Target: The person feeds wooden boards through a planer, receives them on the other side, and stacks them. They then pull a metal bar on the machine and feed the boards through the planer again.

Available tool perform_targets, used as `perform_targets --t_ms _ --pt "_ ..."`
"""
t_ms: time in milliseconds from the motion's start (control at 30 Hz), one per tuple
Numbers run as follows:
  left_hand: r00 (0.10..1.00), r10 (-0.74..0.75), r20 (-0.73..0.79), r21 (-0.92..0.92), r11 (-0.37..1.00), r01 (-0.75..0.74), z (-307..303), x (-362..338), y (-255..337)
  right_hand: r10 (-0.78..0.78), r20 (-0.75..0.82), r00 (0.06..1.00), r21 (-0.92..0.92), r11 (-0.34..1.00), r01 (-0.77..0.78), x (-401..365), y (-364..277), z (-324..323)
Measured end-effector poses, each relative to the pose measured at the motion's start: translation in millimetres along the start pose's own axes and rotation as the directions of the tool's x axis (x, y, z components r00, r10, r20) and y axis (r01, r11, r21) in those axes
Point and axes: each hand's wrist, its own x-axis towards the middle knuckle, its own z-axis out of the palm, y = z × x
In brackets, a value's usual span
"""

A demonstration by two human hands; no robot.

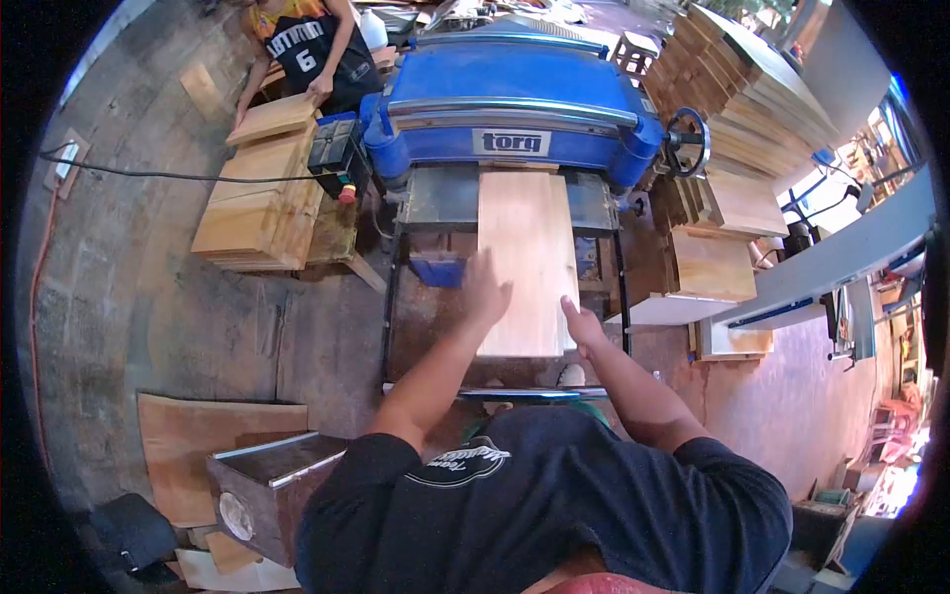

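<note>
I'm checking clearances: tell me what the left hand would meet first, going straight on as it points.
The left hand would probably meet the pale, rectangular wooden board first; blur and depth leave contact unclear. Farther on stands the blue metal machine.

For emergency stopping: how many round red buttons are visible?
1: a round red button on the black control box left of the blue metal planer. Others may be hidden.
</note>
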Motion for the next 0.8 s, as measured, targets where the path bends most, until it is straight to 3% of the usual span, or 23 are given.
perform_targets --t_ms 33,67,100,167,200,333,400,533,600,800 --pt "0.952 0.303 -0.034 0.34 0.9 -0.274 4.4 -6.4 14.4 0.051 -0.022 0.998 -0.061 0.997 -0.053 9.3 -12.0 -5.9" --pt "0.947 0.314 0.068 0.328 0.889 -0.318 10.0 -9.8 28.6 -0.025 -0.033 0.999 0.001 1.0 0.025 42.0 -5.1 -7.9" --pt "0.949 0.306 0.071 0.328 0.892 -0.312 11.9 -13.3 30.7 -0.017 -0.029 0.999 -0.001 1.0 0.017 34.7 -26.6 -7.3" --pt "0.878 0.377 0.294 0.357 0.809 -0.467 10.1 -14.3 30.8 0.129 -0.037 0.991 -0.051 0.99 -0.131 18.5 -67.5 -3.2" --pt "0.86 0.435 0.268 0.347 0.789 -0.507 11.5 -6.0 28.8 0.097 -0.093 0.991 -0.09 0.99 -0.105 25.6 -66.2 -0.9" --pt "0.855 0.455 0.247 0.425 0.742 -0.518 16.8 5.7 34.2 0.09 -0.034 0.995 -0.07 0.993 -0.092 32.3 -72.2 -3.9" --pt "0.85 0.458 0.261 0.442 0.726 -0.527 16.6 16.0 35.2 0.082 -0.105 0.991 -0.114 0.989 -0.094 28.6 -85.3 -0.7" --pt "0.847 0.477 0.235 0.45 0.719 -0.53 20.0 26.3 34.9 0.031 -0.105 0.994 -0.072 0.997 -0.039 62.6 -68.0 0.6" --pt "0.841 0.493 0.223 0.438 0.72 -0.538 20.6 30.8 36.2 0.015 -0.203 0.979 -0.151 0.987 -0.047 73.7 -67.0 2.0" --pt "0.852 0.483 0.203 0.443 0.731 -0.519 24.2 47.6 38.4 0.067 -0.115 0.991 -0.09 0.993 -0.077 74.9 -89.2 -4.3"
